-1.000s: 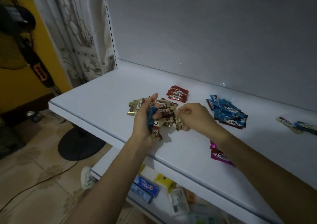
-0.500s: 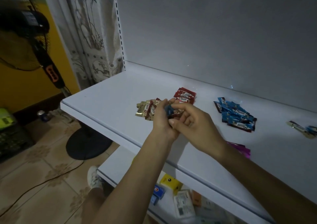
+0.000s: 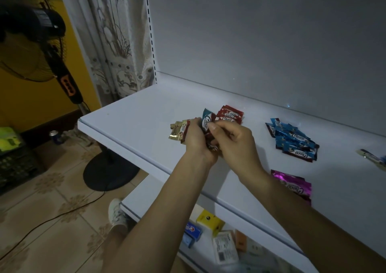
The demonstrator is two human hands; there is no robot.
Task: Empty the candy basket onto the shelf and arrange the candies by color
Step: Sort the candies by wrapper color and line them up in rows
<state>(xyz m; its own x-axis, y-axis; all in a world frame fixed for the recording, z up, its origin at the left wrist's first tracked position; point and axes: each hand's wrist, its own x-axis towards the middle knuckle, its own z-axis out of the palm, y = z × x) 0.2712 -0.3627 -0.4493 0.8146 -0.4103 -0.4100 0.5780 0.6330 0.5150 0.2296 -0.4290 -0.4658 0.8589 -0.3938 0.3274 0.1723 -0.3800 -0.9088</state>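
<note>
blue foil-wrapped candy (image 3: 205,119) now drawn up out of gold-wrapped candies (image 3: 179,131); right hand (image 3: 237,144) pinches it, thumb against forefinger. left hand (image 3: 196,142) fingers curl round those candies, over white shelf (image 3: 135,116).

The flat shelf board (image 3: 135,113) was plain white, and its back panel (image 3: 271,42) was dull grey. The heap of blue foil candy wrappers (image 3: 292,139) bore white lettering and dark ends. The stack of red foil wrappers (image 3: 229,115) had white script too. The gold foil wrappers (image 3: 177,129) were shiny, and the magenta foil wrappers (image 3: 292,184) glossy pink-purple. The single teal-blue foil wrapper (image 3: 205,120) showed white letters. The hanging fabric curtain (image 3: 117,42) was pale with a grey bamboo print. The painted wall (image 3: 27,101) was yellow, the black pedestal fan (image 3: 66,84) carried an orange panel, and the beige floor tiles (image 3: 48,180) had floral motifs.
</note>
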